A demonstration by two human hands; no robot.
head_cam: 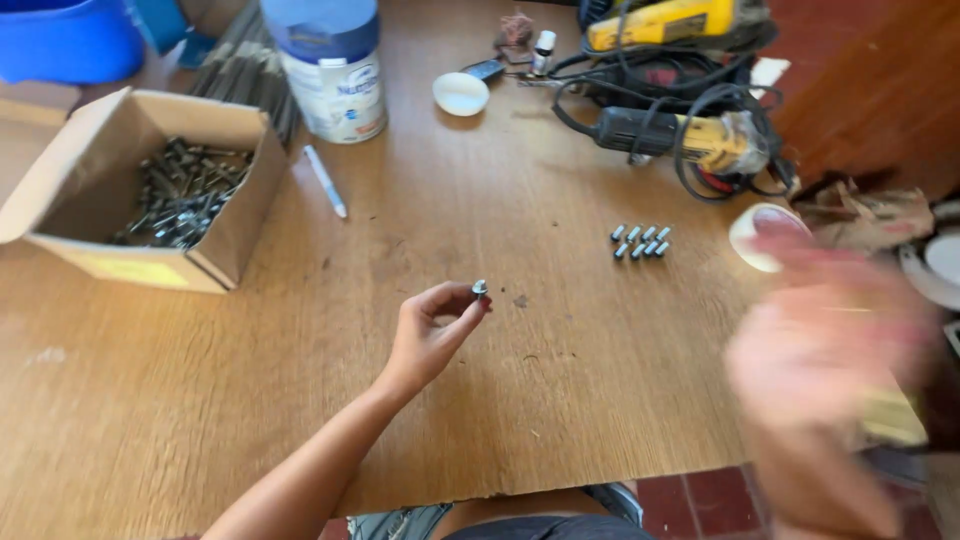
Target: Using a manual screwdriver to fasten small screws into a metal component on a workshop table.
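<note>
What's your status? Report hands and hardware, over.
Left hand pinching one small bolt at its fingertips above the wooden table. Right hand blurred, grip unreadable. Two rows of bolts laid ahead; cardboard box of bolts far left.

Small metal bolt (480, 289): grey, short, head uppermost, roughly upright. Pinched between thumb and fingertips of the left hand (432, 335), raised above the wooden table (560, 400).

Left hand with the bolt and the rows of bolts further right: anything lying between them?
Head view: only bare wooden table between the left hand and the bolt rows.
</note>
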